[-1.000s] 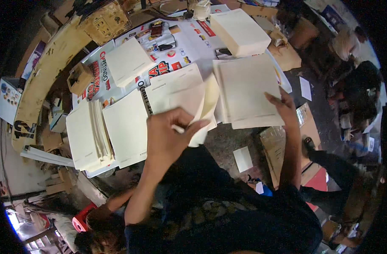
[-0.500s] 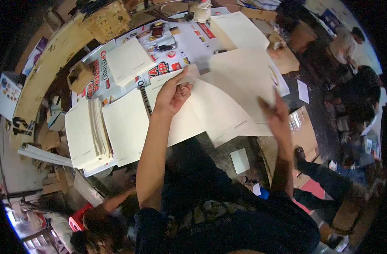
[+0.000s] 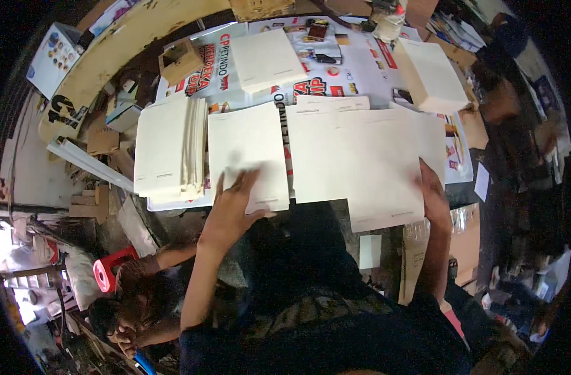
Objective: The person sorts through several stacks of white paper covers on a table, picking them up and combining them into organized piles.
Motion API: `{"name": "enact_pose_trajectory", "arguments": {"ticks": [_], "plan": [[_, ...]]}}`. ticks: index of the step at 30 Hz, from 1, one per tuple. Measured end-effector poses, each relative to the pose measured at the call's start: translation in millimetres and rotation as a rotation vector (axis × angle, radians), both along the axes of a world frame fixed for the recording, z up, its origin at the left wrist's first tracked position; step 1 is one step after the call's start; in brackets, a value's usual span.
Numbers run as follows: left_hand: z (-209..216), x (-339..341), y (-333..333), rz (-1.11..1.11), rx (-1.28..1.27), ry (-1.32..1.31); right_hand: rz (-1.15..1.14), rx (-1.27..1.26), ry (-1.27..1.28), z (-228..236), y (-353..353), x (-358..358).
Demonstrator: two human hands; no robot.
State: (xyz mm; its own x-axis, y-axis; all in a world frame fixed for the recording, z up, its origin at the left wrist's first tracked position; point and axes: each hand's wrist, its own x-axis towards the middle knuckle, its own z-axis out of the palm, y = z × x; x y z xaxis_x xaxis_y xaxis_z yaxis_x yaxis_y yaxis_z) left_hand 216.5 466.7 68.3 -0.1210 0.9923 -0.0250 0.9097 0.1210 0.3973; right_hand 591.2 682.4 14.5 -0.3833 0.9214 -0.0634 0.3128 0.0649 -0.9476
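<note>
The cream sheet (image 3: 385, 172) lies over the right part of the middle pile (image 3: 316, 156), in front of the person, with its lower edge reaching past the front of that pile toward the person's body. A line of small print runs along its lower edge, too small to read.

The right hand (image 3: 432, 194) is at the sheet's right edge, fingers pointing away from the body and close together; I cannot tell whether it pinches the edge or only rests there. The left hand (image 3: 235, 197) is wide, fingers spread over the lower part of the left pile (image 3: 245, 137). Its fingertips are blurred, so I cannot tell whether they touch the paper.

Left of that pile stands a thick stack (image 3: 160, 147) with uneven, fanned edges along its right side. Farther back lie a flat stack (image 3: 266, 56) and, at the upper right, a tall block of paper (image 3: 432, 75). A colourful printed banner (image 3: 360, 44) is spread beneath the paper. Near its far edge stands a whitish bottle (image 3: 390, 26) with a red tip, and an open cardboard box (image 3: 180, 62) sits at its left. At the lower left, a co-worker (image 3: 107, 315) is beside a red stool (image 3: 104, 275).
</note>
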Motion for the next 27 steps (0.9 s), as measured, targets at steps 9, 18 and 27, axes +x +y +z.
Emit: {"name": "enact_pose_trajectory", "arguments": {"ticks": [9, 18, 27], "plan": [[-28, -34, -57, 0.579, 0.318, -0.864, -0.013, -0.144, 0.277, 40, -32, -46], [-44, -55, -40, 0.59, 0.294, -0.474, 0.194, -0.128, 0.262, -5, -80, -240], [4, -55, -38, 0.593, 0.254, -0.469, 0.385, -0.514, 0.564, 22, -125, -262]]}}
